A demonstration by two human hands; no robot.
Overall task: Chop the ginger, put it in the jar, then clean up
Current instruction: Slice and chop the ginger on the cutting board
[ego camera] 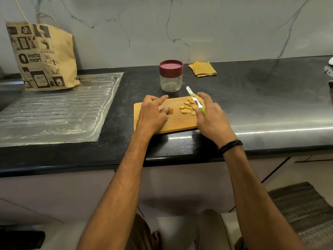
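Chopping: you're mostly done. The pale yellow ginger slices (188, 106) are piled mid-frame on the rectangular wooden cutting board (180, 121), with only a small brown ginger stub (170, 110) left.
Left hand (153, 112): fingers curled, pinning that stub down.
Right hand (210, 114): wrapped round the green-handled white knife (195, 101).
Jar: the clear glass jar with maroon lid (170, 75) sits just above the board, closed and empty.
Cleanup: not started. The folded mustard cloth (202, 68) is right of the jar.
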